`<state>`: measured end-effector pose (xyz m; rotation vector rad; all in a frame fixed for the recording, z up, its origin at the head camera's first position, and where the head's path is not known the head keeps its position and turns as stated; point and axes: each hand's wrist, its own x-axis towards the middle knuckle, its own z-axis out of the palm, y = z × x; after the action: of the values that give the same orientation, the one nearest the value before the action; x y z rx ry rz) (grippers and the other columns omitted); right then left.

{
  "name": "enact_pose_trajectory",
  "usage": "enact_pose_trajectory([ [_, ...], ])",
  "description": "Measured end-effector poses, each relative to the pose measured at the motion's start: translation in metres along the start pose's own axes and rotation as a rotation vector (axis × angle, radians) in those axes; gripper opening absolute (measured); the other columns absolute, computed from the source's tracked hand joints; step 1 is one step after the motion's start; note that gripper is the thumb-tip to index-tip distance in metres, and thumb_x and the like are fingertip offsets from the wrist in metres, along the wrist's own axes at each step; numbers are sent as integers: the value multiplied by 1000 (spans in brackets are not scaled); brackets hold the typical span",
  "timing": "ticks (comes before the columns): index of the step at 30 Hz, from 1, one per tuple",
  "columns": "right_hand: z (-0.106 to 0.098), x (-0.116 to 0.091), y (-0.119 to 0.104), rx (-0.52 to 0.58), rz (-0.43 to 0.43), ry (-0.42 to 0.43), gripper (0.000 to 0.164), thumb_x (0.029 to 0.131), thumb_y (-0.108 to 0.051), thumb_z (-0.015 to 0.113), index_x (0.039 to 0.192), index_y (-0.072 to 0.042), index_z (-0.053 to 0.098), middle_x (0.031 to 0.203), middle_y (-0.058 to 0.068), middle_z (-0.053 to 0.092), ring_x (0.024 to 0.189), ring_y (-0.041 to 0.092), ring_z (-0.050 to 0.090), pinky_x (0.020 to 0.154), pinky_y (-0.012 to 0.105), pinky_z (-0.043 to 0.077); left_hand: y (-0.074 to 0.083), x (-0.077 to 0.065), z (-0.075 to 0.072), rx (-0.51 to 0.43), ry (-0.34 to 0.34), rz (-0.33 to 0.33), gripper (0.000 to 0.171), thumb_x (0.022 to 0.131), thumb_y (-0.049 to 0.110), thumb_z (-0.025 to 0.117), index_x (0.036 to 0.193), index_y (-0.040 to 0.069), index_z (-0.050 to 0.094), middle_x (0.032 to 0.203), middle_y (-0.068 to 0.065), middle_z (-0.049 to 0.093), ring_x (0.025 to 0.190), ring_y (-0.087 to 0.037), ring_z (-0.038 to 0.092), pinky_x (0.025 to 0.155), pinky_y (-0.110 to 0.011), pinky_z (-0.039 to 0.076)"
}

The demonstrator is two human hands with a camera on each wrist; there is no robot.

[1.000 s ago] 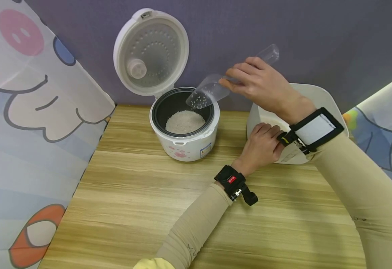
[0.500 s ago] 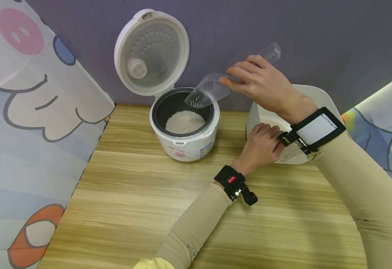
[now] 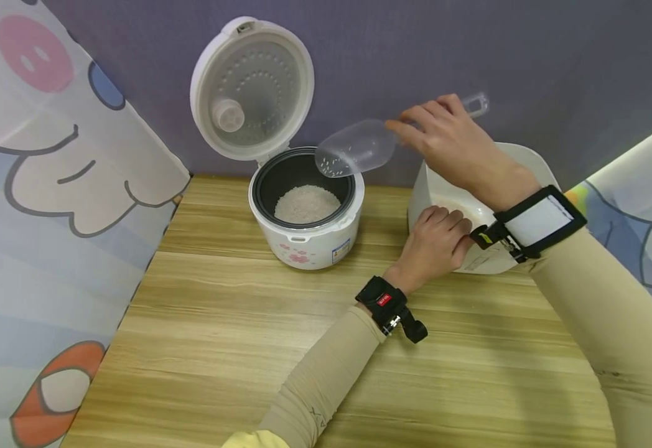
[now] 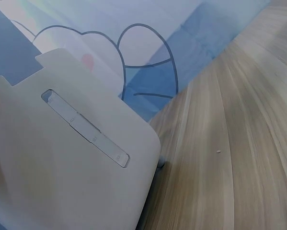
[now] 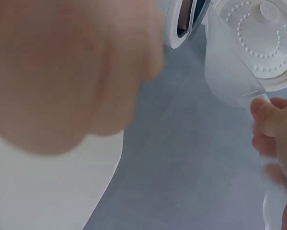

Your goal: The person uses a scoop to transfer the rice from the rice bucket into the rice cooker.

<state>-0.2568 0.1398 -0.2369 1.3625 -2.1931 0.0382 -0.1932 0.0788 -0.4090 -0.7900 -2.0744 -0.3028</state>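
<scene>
My right hand (image 3: 451,140) grips the handle of a clear plastic scoop (image 3: 359,146). A few rice grains cling inside its mouth, which overlaps the right rim of a white rice cooker (image 3: 317,242). White rice (image 3: 307,204) is heaped in the cooker's dark inner pot (image 3: 272,180). The right wrist view also has the scoop (image 5: 227,72), with thumb and fingers around its handle. My left hand (image 3: 435,242) holds the near rim of a white rice bin (image 3: 527,155), fingers curled over the edge. In the left wrist view the bin (image 4: 86,158) shows a clear measuring window.
The cooker's lid (image 3: 256,87) stands raised against the grey back wall (image 3: 382,50). Cartoon-printed sheets (image 3: 68,186) hang at both sides. A wooden table (image 3: 208,323) carries the cooker and bin, and a stray grain (image 4: 218,151) lies on it.
The scoop has moved right and levelled a little, with fewer grains in it than before. Grains that were falling from its mouth no longer show. My left hand keeps its place on the bin.
</scene>
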Motion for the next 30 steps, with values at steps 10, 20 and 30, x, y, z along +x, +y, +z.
enact_pose_trajectory([
  [10,-5,-28,14,114,159,-49,35,96,2,68,131,5,63,115,28,64,102,48,61,88,62,41,-2,1,0,8,28,27,29,106,42,54,92,20,67,92,8,66,87,-12,61,96,-29,44],
  [20,-17,-72,30,170,339,-70,40,94,3,70,134,5,62,121,30,63,105,48,59,85,68,38,0,0,-3,-9,-23,18,28,106,42,53,94,20,65,90,8,61,86,-11,57,97,-29,42],
  [30,-28,-115,42,210,499,-146,37,102,-3,62,137,7,57,122,30,59,96,51,61,79,64,44,-2,0,-2,-6,-35,13,29,106,44,54,92,21,65,88,9,60,85,-9,57,97,-27,42],
])
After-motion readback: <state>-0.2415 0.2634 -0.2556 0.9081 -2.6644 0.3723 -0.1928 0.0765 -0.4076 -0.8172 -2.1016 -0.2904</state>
